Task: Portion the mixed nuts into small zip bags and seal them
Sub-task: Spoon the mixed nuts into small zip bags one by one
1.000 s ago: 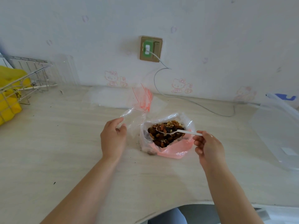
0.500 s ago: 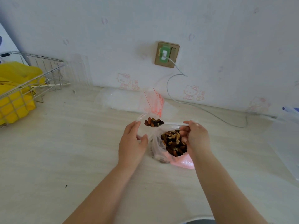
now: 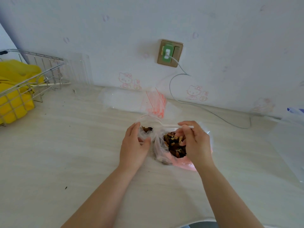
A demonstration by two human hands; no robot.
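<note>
Head view, and the scoop has just been tipped: a second ago the spoon (image 3: pixel 174 125) was down in the nut bag (image 3: pixel 166 153), half a second ago it hung loaded over the zip bag (image 3: pixel 145 127), and now its bowl is inside that mouth with a few nuts (image 3: pixel 147 129) dropped in. Left of the nut bag, the left hand (image 3: pixel 134 148) curls fingers and thumb around the zip bag, holding it open and upright. Over the nut bag, the right hand (image 3: pixel 194 142) pinches the spoon handle between thumb and fingertips. Behind the nut bag lies a stack of spare bags (image 3: pixel 156 104). One scoop is in; more will probably be needed before sealing.
</note>
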